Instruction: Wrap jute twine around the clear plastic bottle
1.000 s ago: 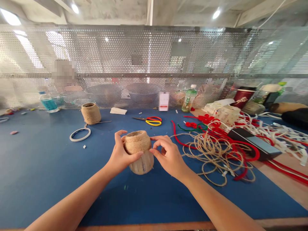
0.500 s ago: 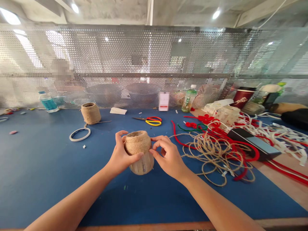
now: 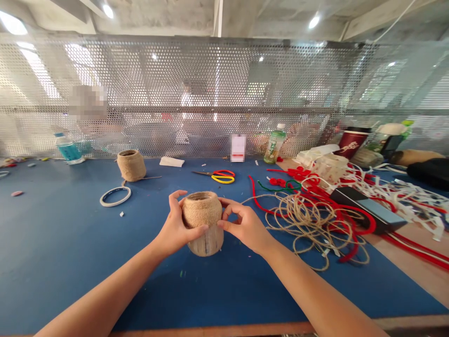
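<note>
A glass jar [image 3: 203, 213] stands upright before me, its upper half wrapped in tan twine and its lower half bare with pale vertical strips. Around its left side curls my left hand [image 3: 174, 227], thumb across the front. My right hand [image 3: 249, 227] grips the jar's right side, thumb at the wrapping's lower edge and fingers toward the back. From behind these fingers a strand runs to a loose heap of twine [image 3: 312, 210] on the right. Whether the fingers pinch the strand itself is hidden.
On the blue mat [image 3: 84, 262] lie scissors [image 3: 222, 176], a tape roll [image 3: 115, 196] and another twine-wrapped jar [image 3: 131, 165]. Red cords [image 3: 359, 224] and a black box [image 3: 366, 210] crowd the right. Bottles [image 3: 275, 144] stand by the perforated metal screen [image 3: 140, 84].
My right thumb and fingers have settled closer against the jar's right side. The left hand keeps its hold, and the jar stays in nearly the same place.
</note>
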The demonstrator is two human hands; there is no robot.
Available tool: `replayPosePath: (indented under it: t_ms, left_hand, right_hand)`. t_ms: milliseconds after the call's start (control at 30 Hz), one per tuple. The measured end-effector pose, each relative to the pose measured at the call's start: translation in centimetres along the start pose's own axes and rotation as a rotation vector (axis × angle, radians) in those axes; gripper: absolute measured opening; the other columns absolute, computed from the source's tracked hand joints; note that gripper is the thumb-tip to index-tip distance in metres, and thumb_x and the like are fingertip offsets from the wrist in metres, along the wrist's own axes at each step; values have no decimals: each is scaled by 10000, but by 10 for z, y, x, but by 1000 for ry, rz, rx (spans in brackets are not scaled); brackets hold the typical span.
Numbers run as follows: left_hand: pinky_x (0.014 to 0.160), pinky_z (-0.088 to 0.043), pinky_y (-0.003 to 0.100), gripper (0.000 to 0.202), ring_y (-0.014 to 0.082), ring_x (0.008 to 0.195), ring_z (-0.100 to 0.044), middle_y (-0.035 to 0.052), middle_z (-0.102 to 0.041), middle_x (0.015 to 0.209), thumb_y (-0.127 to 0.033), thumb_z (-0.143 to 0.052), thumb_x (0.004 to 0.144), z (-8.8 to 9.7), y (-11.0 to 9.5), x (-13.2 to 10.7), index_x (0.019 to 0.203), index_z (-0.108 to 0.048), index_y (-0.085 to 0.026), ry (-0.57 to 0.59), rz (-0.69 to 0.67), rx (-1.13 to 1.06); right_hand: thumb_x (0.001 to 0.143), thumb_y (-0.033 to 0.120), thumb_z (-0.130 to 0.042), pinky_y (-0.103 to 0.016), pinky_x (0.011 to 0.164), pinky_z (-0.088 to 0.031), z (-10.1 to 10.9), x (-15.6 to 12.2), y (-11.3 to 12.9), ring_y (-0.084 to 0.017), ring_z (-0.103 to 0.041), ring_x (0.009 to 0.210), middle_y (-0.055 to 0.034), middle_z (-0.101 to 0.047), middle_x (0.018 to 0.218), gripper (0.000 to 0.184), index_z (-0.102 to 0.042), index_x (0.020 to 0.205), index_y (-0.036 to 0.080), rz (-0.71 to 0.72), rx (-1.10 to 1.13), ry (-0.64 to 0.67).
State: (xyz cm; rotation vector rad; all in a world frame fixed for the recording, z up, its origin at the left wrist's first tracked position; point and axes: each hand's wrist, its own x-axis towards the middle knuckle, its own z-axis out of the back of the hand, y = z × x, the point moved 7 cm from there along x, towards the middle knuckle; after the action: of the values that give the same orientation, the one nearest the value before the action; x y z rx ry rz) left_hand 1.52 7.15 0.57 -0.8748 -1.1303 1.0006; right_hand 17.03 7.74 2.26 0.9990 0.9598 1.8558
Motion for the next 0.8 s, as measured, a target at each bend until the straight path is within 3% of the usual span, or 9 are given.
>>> replayPosePath:
  t_ms: [133, 300, 533, 800]
  left_hand:
    - [867, -412, 408, 727, 238, 1030, -492, 70, -476, 1062, -355, -697, 579, 1, 4, 1, 1079, -183, -235, -5, 27, 4]
    - [841, -421, 386, 692, 225, 997, -501, 60, -480, 1028, -367, -721, 554, 3, 9, 2, 1001, -212, -224, -48, 74, 8]
    - [736, -451, 325, 660, 193, 865, -535, 28, -505, 918, -406, -756, 510, 5, 17, 4, 943, -301, -203, -103, 119, -19]
    - [804, -455, 328, 513, 201, 940, -551, 36, -555, 953, -386, -756, 537, 8, 12, 6, 864, -413, -191, -98, 70, -13]
  right_hand:
    - [711, 230, -626, -349, 890, -441, -2, 1, -2, -214, -519, 1123, -54, -500, 1292, 153, -519, 614, 180, 38, 89, 22]
    - [713, 218, -617, -377, 947, -403, -1, 2, -3, -218, -506, 1140, -53, -514, 1278, 159, -506, 605, 184, 37, 119, -1]
    - [708, 232, -613, -383, 952, -386, 0, 2, -2, -219, -498, 1145, -70, -533, 1247, 173, -489, 600, 178, 27, 113, -39]
    - [692, 245, -623, -355, 899, -413, 1, -2, -6, -212, -506, 1127, -69, -559, 1189, 177, -486, 602, 179, 27, 94, -134]
